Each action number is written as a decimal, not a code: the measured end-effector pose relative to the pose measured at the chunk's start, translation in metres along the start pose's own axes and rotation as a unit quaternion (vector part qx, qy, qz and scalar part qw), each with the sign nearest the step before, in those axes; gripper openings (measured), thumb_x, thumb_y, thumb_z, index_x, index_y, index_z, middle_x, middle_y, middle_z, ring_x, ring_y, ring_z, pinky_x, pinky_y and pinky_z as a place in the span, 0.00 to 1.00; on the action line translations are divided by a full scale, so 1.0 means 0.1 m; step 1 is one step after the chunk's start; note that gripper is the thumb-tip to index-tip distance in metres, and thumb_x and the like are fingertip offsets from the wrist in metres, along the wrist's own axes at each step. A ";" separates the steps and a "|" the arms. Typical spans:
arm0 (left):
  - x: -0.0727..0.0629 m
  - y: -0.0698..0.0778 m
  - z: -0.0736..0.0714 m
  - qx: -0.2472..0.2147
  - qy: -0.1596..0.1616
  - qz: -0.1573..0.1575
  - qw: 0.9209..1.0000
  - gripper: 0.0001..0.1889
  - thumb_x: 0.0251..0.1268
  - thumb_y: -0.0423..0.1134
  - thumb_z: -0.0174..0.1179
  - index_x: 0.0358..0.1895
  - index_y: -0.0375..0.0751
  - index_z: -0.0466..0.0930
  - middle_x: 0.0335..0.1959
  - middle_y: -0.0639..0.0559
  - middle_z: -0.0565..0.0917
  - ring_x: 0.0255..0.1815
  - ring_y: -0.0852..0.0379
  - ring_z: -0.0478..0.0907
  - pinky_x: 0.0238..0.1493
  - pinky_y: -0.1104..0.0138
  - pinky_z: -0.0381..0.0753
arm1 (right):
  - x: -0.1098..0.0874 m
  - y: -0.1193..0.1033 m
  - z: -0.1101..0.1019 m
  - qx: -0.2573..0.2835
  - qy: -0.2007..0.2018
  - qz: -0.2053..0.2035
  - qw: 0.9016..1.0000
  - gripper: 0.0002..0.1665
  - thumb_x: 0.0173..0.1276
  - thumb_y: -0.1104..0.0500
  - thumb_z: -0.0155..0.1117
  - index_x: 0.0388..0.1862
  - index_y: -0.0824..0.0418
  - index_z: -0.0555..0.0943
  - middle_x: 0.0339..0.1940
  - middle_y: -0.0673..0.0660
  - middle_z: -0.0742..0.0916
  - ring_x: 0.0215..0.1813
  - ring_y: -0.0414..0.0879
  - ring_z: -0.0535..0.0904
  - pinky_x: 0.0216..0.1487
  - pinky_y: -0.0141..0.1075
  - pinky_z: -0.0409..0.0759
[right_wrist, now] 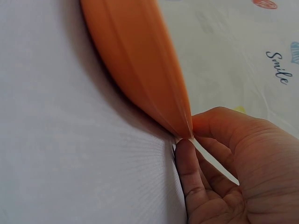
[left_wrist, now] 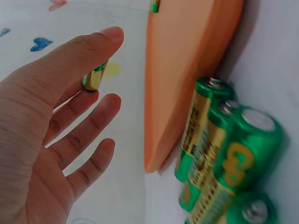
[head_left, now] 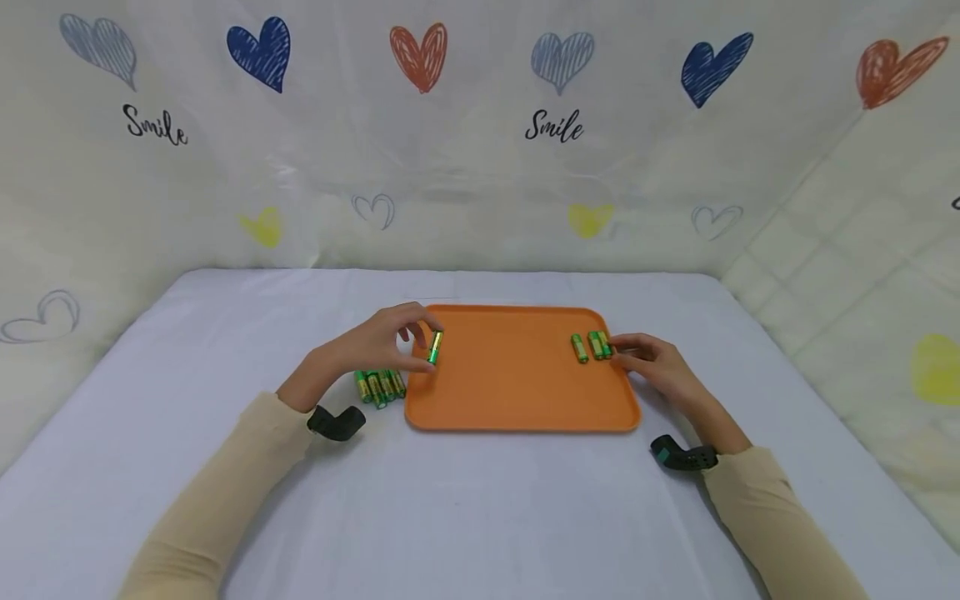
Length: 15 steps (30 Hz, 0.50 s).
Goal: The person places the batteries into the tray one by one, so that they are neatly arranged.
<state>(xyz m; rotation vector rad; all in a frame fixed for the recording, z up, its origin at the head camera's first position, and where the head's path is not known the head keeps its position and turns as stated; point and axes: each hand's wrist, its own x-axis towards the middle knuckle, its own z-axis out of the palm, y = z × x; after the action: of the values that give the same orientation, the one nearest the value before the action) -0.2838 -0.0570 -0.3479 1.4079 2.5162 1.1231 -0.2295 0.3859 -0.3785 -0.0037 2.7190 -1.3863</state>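
Note:
My left hand (head_left: 386, 333) pinches a green and gold battery (head_left: 435, 347) between thumb and fingers, over the left side of an orange tray (head_left: 510, 392). In the left wrist view the thumb covers part of that battery (left_wrist: 95, 78), and the other fingers are spread. My right hand (head_left: 663, 371) holds the tray's right rim, thumb and fingertips on either side of the edge in the right wrist view. Close to those fingertips, a pair of batteries (head_left: 598, 345) lies side by side on the tray, with a single battery (head_left: 579, 348) just left of them.
Several more green batteries (head_left: 381, 387) lie in a row on the white cloth (head_left: 465, 508), beside the tray's left edge and below my left hand. Behind the table hangs a pale backdrop (head_left: 480, 150) with printed hearts. A black wrist camera sits on each sleeve cuff.

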 end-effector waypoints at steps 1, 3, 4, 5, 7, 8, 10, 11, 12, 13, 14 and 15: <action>0.03 0.01 0.01 -0.002 -0.001 0.002 1.000 0.28 0.49 0.38 0.77 0.54 0.38 0.76 0.47 0.52 0.79 0.40 0.50 0.81 0.45 0.54 0.78 | -0.01 0.00 -0.01 -0.003 0.001 0.001 1.000 0.31 0.71 0.50 0.62 0.67 0.65 0.72 0.61 0.66 0.78 0.46 0.38 0.77 0.48 0.27 0.72; 0.08 0.02 0.04 -0.006 -0.001 0.001 1.000 0.28 0.49 0.38 0.77 0.55 0.38 0.76 0.47 0.52 0.79 0.41 0.51 0.80 0.45 0.53 0.78 | -0.02 0.00 -0.01 -0.008 0.001 0.003 1.000 0.31 0.71 0.50 0.62 0.67 0.65 0.72 0.61 0.66 0.78 0.47 0.39 0.77 0.49 0.29 0.72; 0.11 0.03 0.05 -0.010 -0.002 0.001 1.000 0.28 0.49 0.38 0.77 0.55 0.37 0.76 0.47 0.52 0.79 0.41 0.51 0.80 0.46 0.53 0.78 | -0.03 0.00 -0.02 -0.010 0.002 0.005 1.000 0.30 0.71 0.50 0.62 0.67 0.65 0.72 0.61 0.66 0.78 0.47 0.40 0.77 0.49 0.29 0.72; 0.14 0.03 0.07 -0.014 -0.002 0.001 1.000 0.28 0.49 0.37 0.76 0.55 0.38 0.76 0.47 0.52 0.79 0.41 0.51 0.80 0.46 0.52 0.78 | -0.04 0.01 -0.02 -0.010 0.002 0.005 1.000 0.30 0.72 0.50 0.61 0.67 0.65 0.72 0.61 0.66 0.78 0.47 0.40 0.77 0.49 0.29 0.72; 0.19 0.05 0.09 -0.019 -0.003 0.002 1.000 0.28 0.49 0.37 0.76 0.55 0.38 0.76 0.47 0.52 0.79 0.41 0.52 0.80 0.46 0.51 0.78 | -0.05 0.02 -0.02 -0.009 0.004 0.004 1.000 0.30 0.71 0.50 0.62 0.67 0.64 0.72 0.61 0.66 0.78 0.47 0.40 0.77 0.49 0.29 0.72; 0.21 0.06 0.11 -0.020 -0.003 0.002 1.000 0.28 0.49 0.37 0.76 0.55 0.37 0.76 0.48 0.52 0.79 0.41 0.53 0.80 0.46 0.51 0.78 | -0.05 0.02 -0.03 -0.008 0.006 0.002 1.000 0.30 0.71 0.50 0.62 0.67 0.64 0.72 0.61 0.65 0.78 0.47 0.40 0.77 0.49 0.29 0.72; 0.26 0.07 0.14 -0.023 -0.005 0.002 1.000 0.28 0.49 0.37 0.76 0.55 0.38 0.76 0.48 0.51 0.79 0.42 0.54 0.80 0.47 0.52 0.77 | -0.04 0.03 -0.03 -0.003 0.007 -0.002 1.000 0.30 0.71 0.50 0.62 0.66 0.65 0.72 0.61 0.66 0.78 0.46 0.38 0.77 0.48 0.28 0.72; 0.28 0.07 0.15 -0.024 -0.006 0.003 1.000 0.28 0.49 0.37 0.76 0.55 0.38 0.76 0.49 0.51 0.79 0.42 0.55 0.80 0.47 0.53 0.77 | -0.04 0.03 -0.03 -0.002 0.007 -0.005 1.000 0.30 0.71 0.51 0.62 0.66 0.65 0.72 0.61 0.66 0.78 0.46 0.38 0.76 0.48 0.28 0.72; 0.30 0.07 0.16 -0.023 -0.008 0.004 1.000 0.28 0.50 0.37 0.76 0.55 0.38 0.76 0.50 0.51 0.79 0.41 0.56 0.80 0.47 0.54 0.77 | -0.03 0.04 -0.03 0.000 0.007 -0.008 1.000 0.30 0.71 0.51 0.63 0.66 0.65 0.73 0.61 0.66 0.78 0.46 0.37 0.76 0.48 0.28 0.73; 0.31 0.07 0.17 -0.023 -0.009 0.003 1.000 0.28 0.50 0.37 0.76 0.55 0.38 0.76 0.50 0.51 0.79 0.41 0.57 0.80 0.47 0.55 0.77 | -0.02 0.04 -0.02 0.002 0.007 -0.010 1.000 0.29 0.71 0.52 0.63 0.66 0.65 0.73 0.61 0.66 0.78 0.46 0.37 0.76 0.47 0.27 0.73; 0.33 0.07 0.18 -0.021 -0.010 0.003 1.000 0.28 0.50 0.37 0.76 0.56 0.38 0.76 0.51 0.51 0.79 0.41 0.58 0.80 0.47 0.56 0.77 | -0.01 0.04 -0.02 0.005 0.006 -0.011 1.000 0.29 0.71 0.52 0.63 0.66 0.65 0.73 0.61 0.66 0.79 0.46 0.36 0.77 0.47 0.27 0.73; 0.35 0.07 0.19 -0.021 -0.012 0.004 1.000 0.28 0.50 0.37 0.76 0.56 0.38 0.76 0.51 0.51 0.79 0.41 0.58 0.80 0.47 0.56 0.77 | 0.00 0.04 -0.01 0.007 0.006 -0.012 1.000 0.29 0.71 0.52 0.63 0.66 0.65 0.73 0.60 0.66 0.79 0.46 0.36 0.77 0.48 0.27 0.73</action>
<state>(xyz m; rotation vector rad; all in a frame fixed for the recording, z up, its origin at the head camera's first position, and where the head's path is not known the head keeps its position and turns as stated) -0.2923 -0.0177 -0.3469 1.4125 2.4594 1.1461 -0.2297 0.3891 -0.3810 -0.0264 2.7275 -1.4157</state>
